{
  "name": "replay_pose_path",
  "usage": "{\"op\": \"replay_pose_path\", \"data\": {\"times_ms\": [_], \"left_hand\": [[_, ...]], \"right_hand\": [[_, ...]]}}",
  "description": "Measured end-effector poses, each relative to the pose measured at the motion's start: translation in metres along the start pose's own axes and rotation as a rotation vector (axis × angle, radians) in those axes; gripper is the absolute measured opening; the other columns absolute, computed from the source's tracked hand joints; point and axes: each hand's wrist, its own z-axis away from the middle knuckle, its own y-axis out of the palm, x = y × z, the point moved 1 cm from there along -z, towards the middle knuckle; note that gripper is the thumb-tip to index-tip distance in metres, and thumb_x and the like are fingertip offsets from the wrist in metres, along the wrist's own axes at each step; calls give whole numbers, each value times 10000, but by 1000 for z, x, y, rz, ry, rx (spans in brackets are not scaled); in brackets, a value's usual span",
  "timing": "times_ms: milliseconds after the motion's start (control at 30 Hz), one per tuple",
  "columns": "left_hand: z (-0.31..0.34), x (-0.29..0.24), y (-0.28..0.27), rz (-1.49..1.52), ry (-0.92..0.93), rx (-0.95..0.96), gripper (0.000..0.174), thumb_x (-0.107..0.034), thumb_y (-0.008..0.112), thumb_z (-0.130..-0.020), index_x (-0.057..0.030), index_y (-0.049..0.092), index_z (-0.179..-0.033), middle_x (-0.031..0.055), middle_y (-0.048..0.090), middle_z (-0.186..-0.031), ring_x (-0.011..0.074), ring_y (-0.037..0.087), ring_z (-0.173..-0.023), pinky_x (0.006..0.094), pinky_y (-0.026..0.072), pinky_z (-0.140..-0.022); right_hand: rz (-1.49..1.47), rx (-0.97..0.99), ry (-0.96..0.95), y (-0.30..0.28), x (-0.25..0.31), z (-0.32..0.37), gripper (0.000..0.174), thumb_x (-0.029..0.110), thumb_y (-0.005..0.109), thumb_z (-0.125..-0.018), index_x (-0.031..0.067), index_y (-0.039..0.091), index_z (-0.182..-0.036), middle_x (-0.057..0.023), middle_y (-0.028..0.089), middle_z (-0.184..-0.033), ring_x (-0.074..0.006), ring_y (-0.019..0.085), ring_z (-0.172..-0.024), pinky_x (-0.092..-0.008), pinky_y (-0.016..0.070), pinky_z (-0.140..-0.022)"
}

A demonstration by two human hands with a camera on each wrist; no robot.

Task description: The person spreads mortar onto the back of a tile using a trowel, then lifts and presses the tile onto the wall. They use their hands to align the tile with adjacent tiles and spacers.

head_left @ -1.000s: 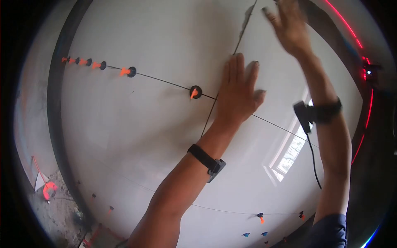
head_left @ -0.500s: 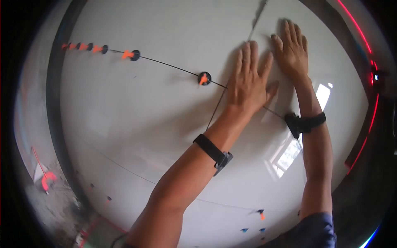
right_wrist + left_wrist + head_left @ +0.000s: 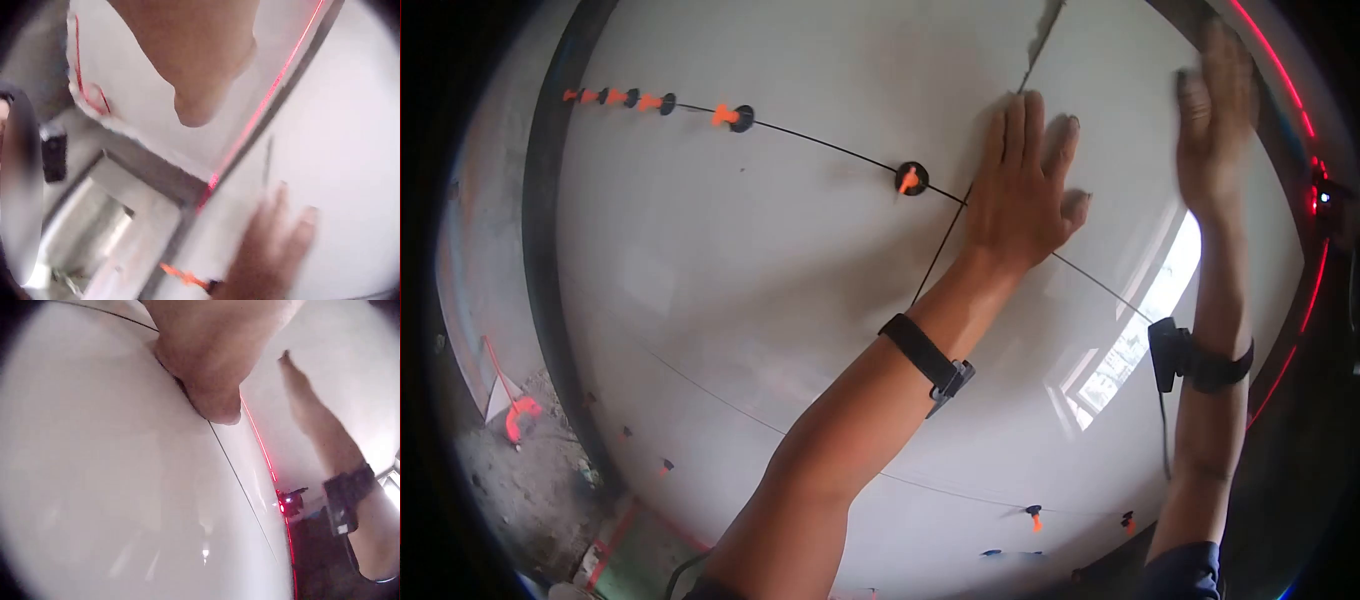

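My left hand (image 3: pixel 1022 190) lies flat on a large glossy white wall tile (image 3: pixel 820 260), where thin dark joints cross, fingers straight and thumb spread. To its left an orange and black tile leveler (image 3: pixel 912 179) sits in the horizontal joint. My right hand (image 3: pixel 1218 135), blurred, is raised at the upper right with straight fingers and holds nothing. The left wrist view has the right hand (image 3: pixel 297 387) apart from the tile surface. In the right wrist view the right hand (image 3: pixel 194 56) fills the top, and the left hand (image 3: pixel 269 250) is low on the tile.
More levelers (image 3: pixel 732 117) line the same joint to the left, and others (image 3: pixel 1033 514) sit in a lower joint. A laser level (image 3: pixel 1322 200) at the right casts a red line along the wall's edge. Rough floor (image 3: pixel 530 500) shows at lower left.
My right hand came down from above to the tile beside the left hand, then swung up and right, off it. The left hand stays on the tile at the joint crossing.
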Motion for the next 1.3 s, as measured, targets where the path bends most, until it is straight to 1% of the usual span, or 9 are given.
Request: {"op": "replay_pose_path", "data": {"times_ms": [67,100,300,333,533,633,667,1033,1300], "left_hand": [[1,0,9,-3,5,-66,748,-469,629,-881,-51,427,-1467,323,312,-1517,457,275,-1435,529,207,-1196],[1,-1,7,9,-2,-44,745,-467,635,-880,-47,434,-1462,323,320,-1517,454,282,-1435,531,203,-1198],[0,0,1,-232,47,-49,709,-438,691,-848,-61,489,-1413,258,444,-1439,414,389,-1358,521,309,-1135],[-3,1,1,-272,112,-68,716,-448,679,-861,-66,473,-1430,258,438,-1446,420,397,-1349,524,323,-1124],[1,29,26,-552,195,-26,656,-475,498,-1000,-178,305,-1552,201,339,-1551,356,340,-1432,499,307,-1157],[-2,54,37,-565,251,-122,613,-453,454,-1021,-248,270,-1569,133,298,-1595,329,307,-1459,480,296,-1177],[-1,62,41,-584,243,-112,599,-466,426,-1028,-272,264,-1570,124,284,-1604,317,289,-1471,484,276,-1188],[-3,120,46,-557,302,-52,587,-486,374,-1045,-253,264,-1573,111,277,-1613,318,274,-1481,491,235,-1205],[36,24,25,-523,99,-7,697,-330,540,-991,-126,225,-1578,174,199,-1624,357,192,-1498,490,188,-1211]], "right_hand": [[91,-197,-397,53,-45,44,575,388,423,-1034,97,353,-1524,-144,354,-1572,-333,261,-1482,-487,194,-1201],[106,147,137,29,-1,36,619,447,398,-1027,79,348,-1522,-143,332,-1584,-339,247,-1487,-495,183,-1207],[32,34,-52,45,3,57,641,476,480,-985,-2,461,-1411,-218,431,-1495,-414,360,-1404,-592,229,-1160],[-201,49,109,21,9,58,717,526,492,-963,-13,434,-1433,-212,423,-1498,-411,343,-1413,-593,221,-1163],[20,-6,279,-181,-113,122,750,479,615,-910,-22,409,-1429,-227,444,-1459,-413,309,-1422,-564,233,-1158],[473,57,415,-113,-222,230,720,447,550,-947,-26,375,-1461,-229,384,-1517,-424,270,-1447,-578,181,-1174],[112,114,611,-112,-198,245,757,489,485,-960,-57,353,-1469,-250,340,-1546,-440,239,-1459,-577,162,-1183],[80,-36,482,-130,-210,249,827,571,504,-921,-59,385,-1442,-237,380,-1513,-437,292,-1426,-602,193,-1161],[59,128,472,-116,-215,243,828,580,507,-924,-35,379,-1463,-231,349,-1545,-423,280,-1449,-576,192,-1176]]}}
